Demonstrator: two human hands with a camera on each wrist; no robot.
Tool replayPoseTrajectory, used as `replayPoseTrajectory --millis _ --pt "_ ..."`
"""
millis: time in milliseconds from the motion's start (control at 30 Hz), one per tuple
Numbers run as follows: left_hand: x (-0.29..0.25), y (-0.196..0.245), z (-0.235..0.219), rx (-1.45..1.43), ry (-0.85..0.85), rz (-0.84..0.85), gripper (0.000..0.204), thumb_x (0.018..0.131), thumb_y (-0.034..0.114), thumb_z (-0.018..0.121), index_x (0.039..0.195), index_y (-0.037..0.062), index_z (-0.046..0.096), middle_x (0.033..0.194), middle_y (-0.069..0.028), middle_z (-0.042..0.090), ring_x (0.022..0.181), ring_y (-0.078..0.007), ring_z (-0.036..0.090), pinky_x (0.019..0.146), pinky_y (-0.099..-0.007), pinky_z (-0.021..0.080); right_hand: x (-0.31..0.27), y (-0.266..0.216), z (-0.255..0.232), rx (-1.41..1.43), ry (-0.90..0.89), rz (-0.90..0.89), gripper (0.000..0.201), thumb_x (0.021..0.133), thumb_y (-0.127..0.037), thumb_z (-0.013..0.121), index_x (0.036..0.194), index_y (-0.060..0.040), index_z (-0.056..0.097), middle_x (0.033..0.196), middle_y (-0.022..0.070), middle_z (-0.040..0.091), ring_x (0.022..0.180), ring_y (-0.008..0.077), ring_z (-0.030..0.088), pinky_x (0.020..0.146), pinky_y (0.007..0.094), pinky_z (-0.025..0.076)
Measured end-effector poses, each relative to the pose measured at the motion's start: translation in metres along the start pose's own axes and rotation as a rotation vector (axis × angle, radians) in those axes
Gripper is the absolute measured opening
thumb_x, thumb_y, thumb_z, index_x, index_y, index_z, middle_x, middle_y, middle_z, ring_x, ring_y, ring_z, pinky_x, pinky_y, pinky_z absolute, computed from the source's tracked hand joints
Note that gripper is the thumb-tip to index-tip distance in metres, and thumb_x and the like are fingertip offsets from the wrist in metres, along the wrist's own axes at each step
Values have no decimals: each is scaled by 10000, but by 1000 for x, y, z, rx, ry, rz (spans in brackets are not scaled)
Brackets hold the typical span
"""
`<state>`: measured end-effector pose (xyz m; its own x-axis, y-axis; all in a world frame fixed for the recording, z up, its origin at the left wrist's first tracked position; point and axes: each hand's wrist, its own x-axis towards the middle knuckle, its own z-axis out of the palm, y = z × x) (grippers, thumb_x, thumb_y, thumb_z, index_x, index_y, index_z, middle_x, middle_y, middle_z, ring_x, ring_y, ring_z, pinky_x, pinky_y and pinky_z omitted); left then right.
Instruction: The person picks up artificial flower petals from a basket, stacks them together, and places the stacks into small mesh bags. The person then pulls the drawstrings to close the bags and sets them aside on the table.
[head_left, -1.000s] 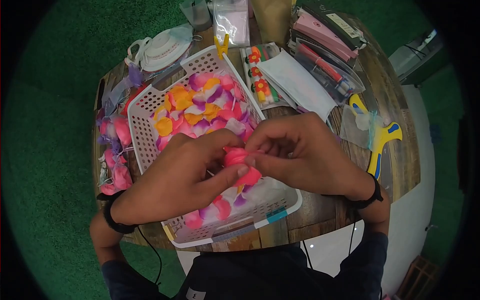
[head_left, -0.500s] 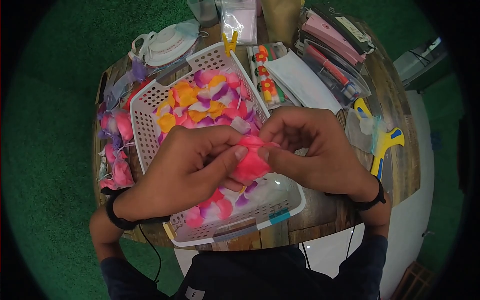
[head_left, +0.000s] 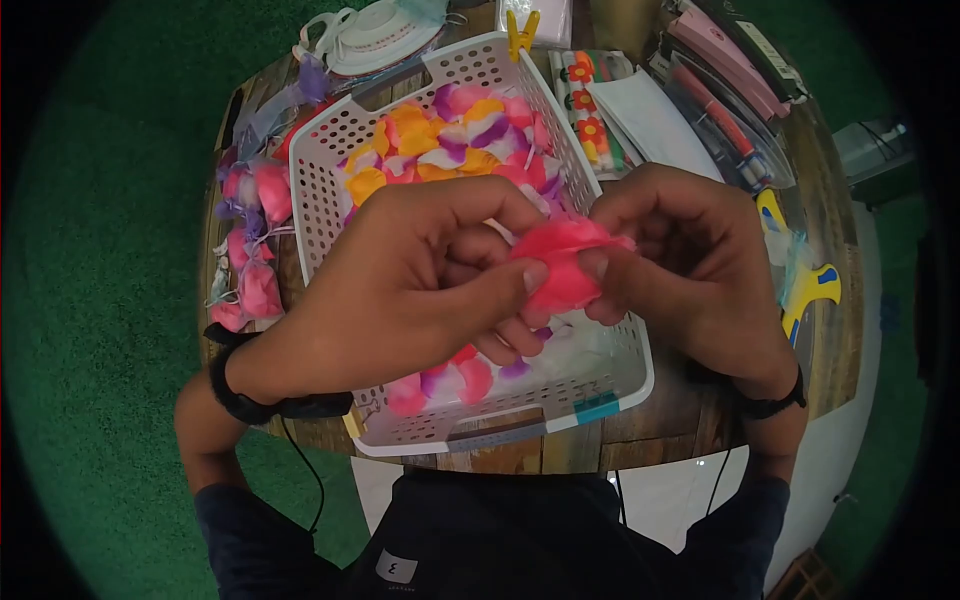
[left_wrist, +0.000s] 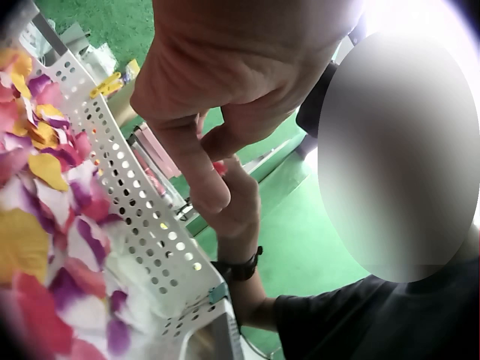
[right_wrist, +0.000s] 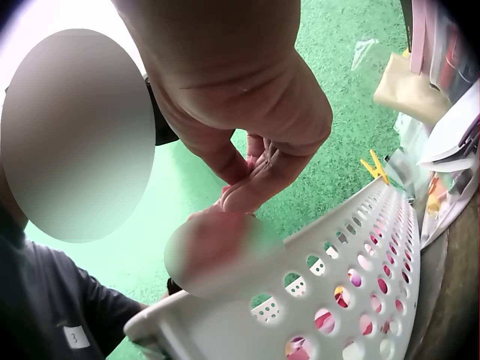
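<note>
Both hands meet over a white perforated basket (head_left: pixel 497 433) in the head view. The left hand (head_left: pixel 420 270) pinches the left side of a pink piece, soft and petal-like (head_left: pixel 562 275), between thumb and fingers. Its right edge is pinched by the right hand (head_left: pixel 700 270). Loose pink, orange, white and purple petals (head_left: pixel 440 140) fill the basket below. The left wrist view has the left hand (left_wrist: pixel 225 97) above the basket's side, mostly hiding the pink piece. In the right wrist view the right hand (right_wrist: pixel 247 112) bends its fingers around a small bit of pink.
Small filled pouches (head_left: pixel 260 290) lie left of the basket. A yellow clip (head_left: pixel 522 34) sits on its back rim. Behind and right are a flower-patterned pack (head_left: pixel 590 115), white packets (head_left: pixel 655 125), pink boxes (head_left: pixel 730 55) and a yellow-blue tool (head_left: pixel 815 290).
The pink piece, bunched up a second ago, is spread wider between the fingers. Both hands have shifted right and up in the head view, and the basket appears higher in the frame.
</note>
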<state>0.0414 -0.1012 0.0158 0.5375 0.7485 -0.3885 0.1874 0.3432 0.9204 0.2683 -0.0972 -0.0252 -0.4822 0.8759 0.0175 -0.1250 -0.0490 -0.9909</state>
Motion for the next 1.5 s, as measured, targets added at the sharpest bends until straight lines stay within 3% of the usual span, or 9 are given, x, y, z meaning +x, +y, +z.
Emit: replayPoseTrajectory --millis 67,133,267,333,667,967,1200,1367,1500 --pt "-4 -7 -10 10 -1 -9 171 954 23 575 1113 -40 571 907 -132 708 792 -167 716 605 -270 597 0 -1 -2 -10 8 -27 125 866 35 662 979 34 608 830 64 664 684 102 670 609 215 555" --pt "-8 -18 -23 736 -120 -48 211 895 25 626 1097 -20 589 864 -119 697 707 -188 704 584 -310 557 1 -4 -3 -12 74 -23 129 862 42 660 980 35 611 838 90 679 668 110 674 602 218 561" --pt "-20 -39 -30 1279 -167 77 290 821 67 675 1094 -2 603 865 -134 658 717 -284 669 633 -380 524 2 -3 0 -2 88 -8 131 858 47 661 980 37 612 834 100 683 663 112 677 595 224 566" --pt "-21 -54 -32 1229 -132 52 331 796 115 695 1097 8 606 885 -155 618 807 -372 626 695 -429 512 2 -1 2 2 54 5 128 862 51 654 982 39 613 831 100 680 679 115 684 599 225 571" --pt "-16 -59 -27 1131 -227 153 239 813 38 659 1045 -10 628 939 -158 646 831 -351 644 710 -423 520 -1 -2 2 -34 60 -27 136 870 23 673 989 41 611 834 99 678 689 114 685 603 223 571" --pt "-19 0 -19 511 41 -153 98 865 0 663 961 -18 667 870 -49 639 761 -122 622 669 -246 492 1 -4 -3 -96 103 20 123 884 4 665 987 33 605 811 71 673 681 79 663 600 207 542" --pt "0 -2 -4 371 -104 420 96 875 -4 672 965 -27 645 922 -53 590 788 -80 549 712 -224 458 2 -1 -3 -82 132 79 85 894 6 639 954 31 585 768 31 645 679 54 631 600 199 511" --pt "2 19 12 63 66 90 133 893 7 666 988 -7 574 863 -9 592 767 -46 555 682 -195 458 0 -9 -6 -233 87 160 77 899 5 629 961 26 587 773 25 644 680 52 611 605 206 494" --pt "8 9 11 -38 122 119 134 883 -26 661 973 16 572 855 5 594 725 -12 541 624 -166 452 1 -3 -5 -202 104 128 78 903 -5 632 961 25 588 774 26 646 689 54 622 607 203 497"
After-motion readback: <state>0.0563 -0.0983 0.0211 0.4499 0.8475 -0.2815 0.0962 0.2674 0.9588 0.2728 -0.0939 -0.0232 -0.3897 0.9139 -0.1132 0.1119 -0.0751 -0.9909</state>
